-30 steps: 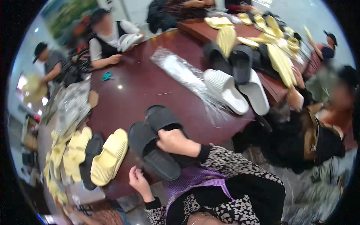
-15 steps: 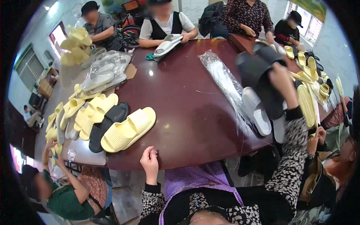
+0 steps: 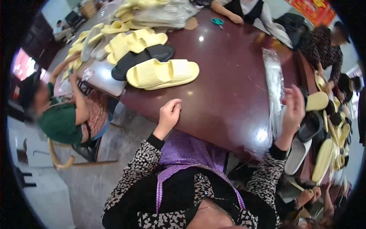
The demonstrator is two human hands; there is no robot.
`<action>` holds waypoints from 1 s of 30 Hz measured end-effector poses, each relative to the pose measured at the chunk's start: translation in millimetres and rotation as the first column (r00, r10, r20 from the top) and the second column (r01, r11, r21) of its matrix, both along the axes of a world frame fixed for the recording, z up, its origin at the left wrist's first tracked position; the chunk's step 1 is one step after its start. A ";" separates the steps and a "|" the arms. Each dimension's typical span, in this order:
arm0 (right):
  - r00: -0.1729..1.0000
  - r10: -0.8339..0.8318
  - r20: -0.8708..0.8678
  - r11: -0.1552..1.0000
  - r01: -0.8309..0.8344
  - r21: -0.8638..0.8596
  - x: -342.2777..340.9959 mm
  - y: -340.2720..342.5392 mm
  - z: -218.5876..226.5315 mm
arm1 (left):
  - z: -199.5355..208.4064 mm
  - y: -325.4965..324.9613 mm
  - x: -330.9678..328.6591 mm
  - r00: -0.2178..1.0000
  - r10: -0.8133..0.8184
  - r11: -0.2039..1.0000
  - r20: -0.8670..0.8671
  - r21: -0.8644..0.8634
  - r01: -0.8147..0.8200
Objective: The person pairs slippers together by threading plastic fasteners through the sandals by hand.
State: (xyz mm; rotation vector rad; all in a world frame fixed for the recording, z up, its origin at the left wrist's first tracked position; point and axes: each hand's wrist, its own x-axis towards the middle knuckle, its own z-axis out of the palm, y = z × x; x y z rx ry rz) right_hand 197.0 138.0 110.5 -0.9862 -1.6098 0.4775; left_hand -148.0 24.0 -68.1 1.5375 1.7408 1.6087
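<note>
My left hand (image 3: 169,115) hovers by the table's near edge with its fingers curled in and nothing visible in them. Short of the plastic bundle's right side, my right hand (image 3: 294,108) is raised, fingers stretched and holding nothing. That bundle (image 3: 273,76) is a long clear sleeve of thin pale strands. Beyond my left hand lies a pair of ribbed yellow slippers (image 3: 183,72), and behind it a black pair (image 3: 143,58). To the right of my right hand are a dark slipper (image 3: 310,128) and a grey slipper (image 3: 298,157).
More yellow slippers (image 3: 135,41) and plastic-wrapped grey ones (image 3: 164,17) pile up at the far left. Green-handled scissors (image 3: 217,22) lie on the dark red table (image 3: 225,99). A person in a green shirt (image 3: 61,120) sits at left; others work at the far side and right.
My right hand has let go of the black slippers it was carrying. The view has swung, so the table's contents appear shifted. The person opposite no longer holds the grey slipper up in front.
</note>
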 end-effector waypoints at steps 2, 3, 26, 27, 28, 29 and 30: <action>0.973 0.211 -0.096 0.974 -0.217 -0.061 -58.2 -8.8 -23.6 | 3.1 -11.6 1.8 0.994 0.017 0.998 0.109 -0.057 -0.011; 0.939 0.300 -0.170 0.943 -0.318 -0.094 -85.2 -7.3 -38.9 | 6.0 -14.7 0.0 0.994 0.018 0.998 0.108 -0.058 -0.012; 0.935 0.315 0.159 0.949 -0.308 -0.071 -73.2 25.4 -103.1 | 99.8 37.2 -17.2 0.745 0.338 0.922 0.574 -0.044 -0.385; 0.935 0.321 0.150 0.947 -0.311 -0.085 -72.9 24.7 -102.6 | 99.5 36.6 -21.1 0.747 0.337 0.922 0.573 -0.039 -0.386; 0.934 0.329 0.143 0.943 -0.317 -0.101 -74.0 24.3 -102.7 | 96.2 35.0 -26.5 0.743 0.294 0.950 0.601 -0.100 -0.295; 0.931 0.336 0.145 0.941 -0.324 -0.099 -76.2 24.7 -104.1 | 92.8 31.9 -31.6 0.733 0.255 0.967 0.631 -0.158 -0.201; 0.943 0.321 0.089 0.943 -0.310 -0.117 -78.8 26.5 -108.5 | 91.7 28.0 -33.4 0.715 0.220 0.972 0.664 -0.210 -0.103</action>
